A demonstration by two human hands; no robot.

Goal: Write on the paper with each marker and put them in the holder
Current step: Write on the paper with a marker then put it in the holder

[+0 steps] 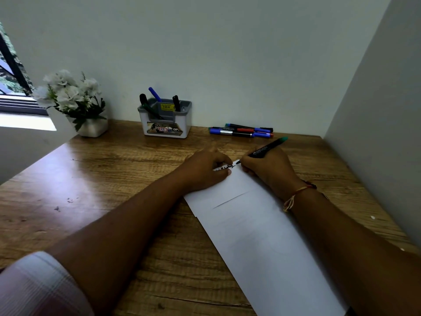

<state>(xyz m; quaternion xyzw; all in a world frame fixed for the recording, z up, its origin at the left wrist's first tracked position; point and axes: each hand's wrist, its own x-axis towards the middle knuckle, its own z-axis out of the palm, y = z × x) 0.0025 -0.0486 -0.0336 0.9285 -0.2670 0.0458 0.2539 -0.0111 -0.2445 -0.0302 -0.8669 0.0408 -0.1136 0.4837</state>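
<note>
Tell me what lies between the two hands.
Head view: the far end of the paper, with black writing and the marker tip, lies between left hand and right hand.

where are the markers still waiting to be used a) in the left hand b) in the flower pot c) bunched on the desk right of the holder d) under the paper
c: the loose markers lie bunched on the desk to the right of the holder, while the right hand grips a green-capped marker.
</note>
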